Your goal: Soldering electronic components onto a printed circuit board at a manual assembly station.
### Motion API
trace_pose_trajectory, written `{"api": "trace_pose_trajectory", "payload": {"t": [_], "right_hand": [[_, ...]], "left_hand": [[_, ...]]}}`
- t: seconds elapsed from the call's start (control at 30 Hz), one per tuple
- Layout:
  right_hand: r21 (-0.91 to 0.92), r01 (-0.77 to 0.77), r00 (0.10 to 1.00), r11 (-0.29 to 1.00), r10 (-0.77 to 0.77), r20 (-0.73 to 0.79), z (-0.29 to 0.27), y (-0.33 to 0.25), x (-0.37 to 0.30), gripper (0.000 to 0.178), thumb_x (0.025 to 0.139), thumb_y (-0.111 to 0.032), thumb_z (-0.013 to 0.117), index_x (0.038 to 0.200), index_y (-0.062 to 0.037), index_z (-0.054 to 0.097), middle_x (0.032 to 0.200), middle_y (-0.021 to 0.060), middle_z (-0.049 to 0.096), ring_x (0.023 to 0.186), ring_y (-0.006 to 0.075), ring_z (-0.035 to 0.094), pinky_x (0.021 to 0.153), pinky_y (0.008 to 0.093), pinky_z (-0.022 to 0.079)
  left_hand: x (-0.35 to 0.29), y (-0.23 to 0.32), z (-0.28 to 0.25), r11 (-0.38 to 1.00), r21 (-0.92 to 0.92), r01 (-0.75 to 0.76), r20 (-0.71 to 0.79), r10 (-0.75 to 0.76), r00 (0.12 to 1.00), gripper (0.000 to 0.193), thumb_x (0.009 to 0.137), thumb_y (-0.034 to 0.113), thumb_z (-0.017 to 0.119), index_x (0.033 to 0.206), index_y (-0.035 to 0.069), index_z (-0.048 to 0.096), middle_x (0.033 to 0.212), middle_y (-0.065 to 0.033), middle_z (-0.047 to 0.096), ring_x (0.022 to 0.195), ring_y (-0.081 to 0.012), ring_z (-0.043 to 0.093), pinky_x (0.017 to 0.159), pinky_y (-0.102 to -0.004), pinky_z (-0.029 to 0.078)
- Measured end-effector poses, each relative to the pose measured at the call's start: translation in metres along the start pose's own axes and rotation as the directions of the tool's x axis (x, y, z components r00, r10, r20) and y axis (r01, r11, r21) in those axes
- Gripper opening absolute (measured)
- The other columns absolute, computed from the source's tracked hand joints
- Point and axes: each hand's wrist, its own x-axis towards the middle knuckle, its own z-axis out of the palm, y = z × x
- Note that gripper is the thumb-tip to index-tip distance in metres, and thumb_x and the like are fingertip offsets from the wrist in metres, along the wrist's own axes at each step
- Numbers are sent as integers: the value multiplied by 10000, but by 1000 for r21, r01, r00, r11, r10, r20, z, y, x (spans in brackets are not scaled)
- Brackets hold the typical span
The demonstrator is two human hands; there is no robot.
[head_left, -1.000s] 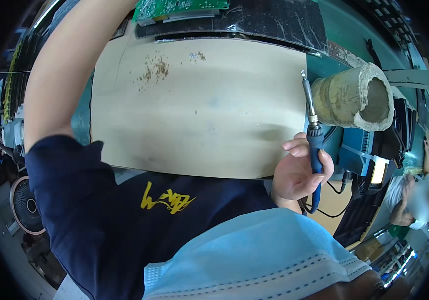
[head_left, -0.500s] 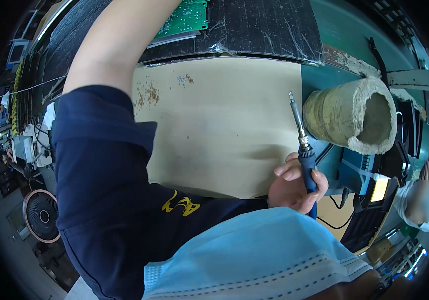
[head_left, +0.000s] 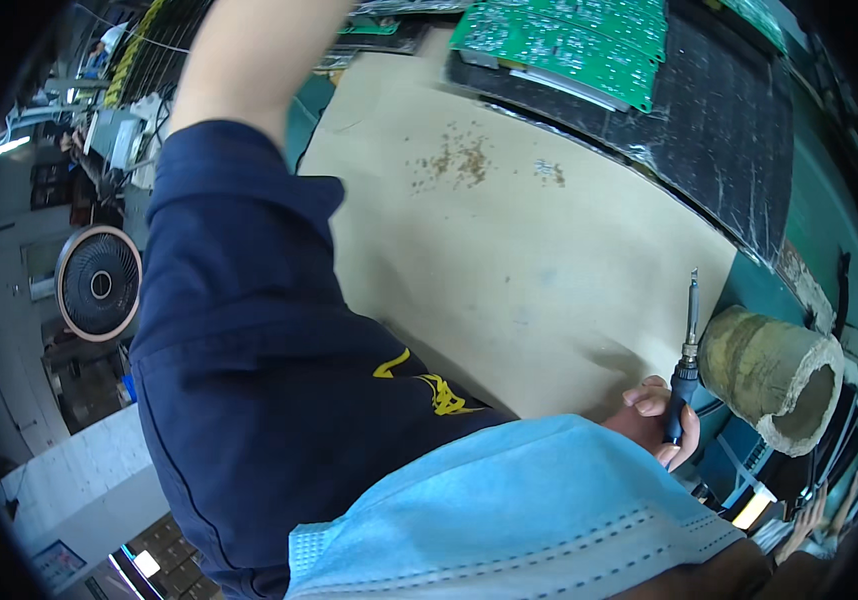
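Observation:
My right hand (head_left: 657, 418), at the lower right, is closed round the dark blue handle of a soldering iron (head_left: 685, 368). The iron's bare metal tip points away from me, over the right part of a tan work sheet (head_left: 429, 230). Small brown and bluish specks (head_left: 459, 160) lie scattered on that sheet. My left forearm (head_left: 254, 65) stretches out past the top edge, so the left hand itself is out of sight. Right of that forearm, a stack of green circuit boards (head_left: 569, 45) rests on a black, film-covered panel (head_left: 719, 140).
A rough, hollow beige cylinder (head_left: 764, 365) lies on its side just right of the iron. Beneath it, a blue box (head_left: 734, 450) is partly hidden. At the left stands a round fan (head_left: 99, 283). Another person's hands (head_left: 804, 520) appear at the right rim.
The view has turned, so the sheet, boards and iron appear further right and tilted. My left forearm now lies farther left of the boards. My right hand still grips the soldering iron.

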Motion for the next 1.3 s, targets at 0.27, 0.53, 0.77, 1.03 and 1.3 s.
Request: {"api": "trace_pose_trajectory", "payload": {"t": [0.27,0.53,0.77,1.03,1.3], "right_hand": [[33,-35,999,999,35,-11,2,0,-2,446,1034,-374,358,1331,-48,432,884,122,581,827,246,547,862,435,431],[-46,16,997,999,-19,-75,11,4,2,428,1021,-308,390,1247,42,489,873,164,590,819,275,573,775,400,482],[-38,19,994,999,-23,-106,13,3,3,408,1024,-275,388,1247,52,488,881,160,598,818,249,586,781,396,512],[-9,43,985,999,-44,-166,13,2,2,405,1020,-263,381,1240,64,477,862,156,590,811,247,590,788,388,508],[11,62,985,998,-59,-162,11,0,1,405,1023,-272,381,1231,61,482,845,142,585,804,242,590,801,386,499]], "left_hand": [[-215,-75,17,658,-560,503,616,-75,784,229,971,222,502,1110,47,551,900,-72,659,756,-137,590,688,-308,538],[-230,-130,168,-355,-740,571,667,-499,554,543,992,443,524,1194,-61,502,1179,-216,609,982,-322,672,770,-439,595],[-177,-154,251,-434,-901,3,378,-783,494,291,923,140,669,1095,-63,550,942,-132,627,825,-275,659,685,-381,610],[-183,-188,157,-427,-822,-377,228,-854,468,347,1017,150,456,1355,82,411,1300,-177,537,1117,-342,603,818,-560,562],[-166,-214,187,-518,-746,-420,283,-816,504,348,892,59,649,1219,107,541,1132,-125,624,971,-272,639,711,-458,557]]}}
